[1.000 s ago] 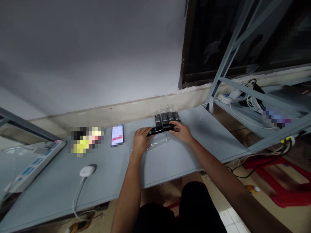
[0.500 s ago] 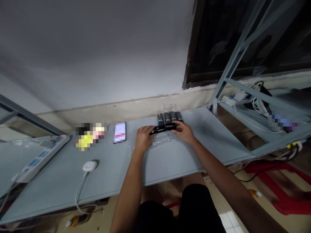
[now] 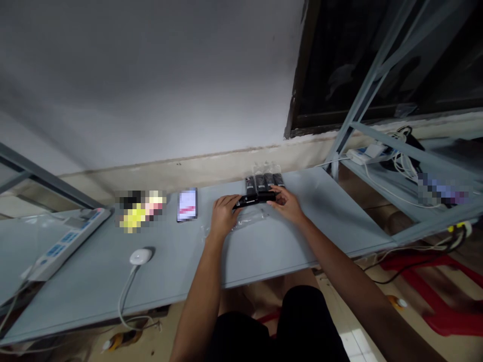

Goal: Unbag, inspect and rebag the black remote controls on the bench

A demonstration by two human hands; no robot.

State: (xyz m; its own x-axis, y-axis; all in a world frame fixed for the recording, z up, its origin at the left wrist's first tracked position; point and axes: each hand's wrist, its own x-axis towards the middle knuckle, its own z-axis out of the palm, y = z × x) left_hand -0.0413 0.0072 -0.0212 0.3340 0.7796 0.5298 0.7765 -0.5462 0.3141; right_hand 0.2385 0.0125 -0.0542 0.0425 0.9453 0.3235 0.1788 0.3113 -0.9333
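Note:
A slim black object [image 3: 249,200] lies crosswise just above the tabletop, with a small pale marking on its left part; its exact kind is too dark to make out. My left hand [image 3: 224,214] is closed around its left end, thumb toward me. The fingers of my right hand [image 3: 289,205] pinch its right end. Below it, a clear plastic bag [image 3: 252,218] lies flat and partly under my left hand. Just behind it, several black items in clear bags [image 3: 268,181] stand in a row by the wall.
On the grey table [image 3: 264,256] are a phone [image 3: 187,204], a white puck-shaped device [image 3: 140,257] with a cable, and a power strip [image 3: 70,244] at left. Blurred colourful items [image 3: 139,211] lie nearby. A metal frame with cables stands right; a red stool [image 3: 433,296] is below.
The view has shifted very slightly. Both hands keep hold of the black object, and its right part shows a little more between them.

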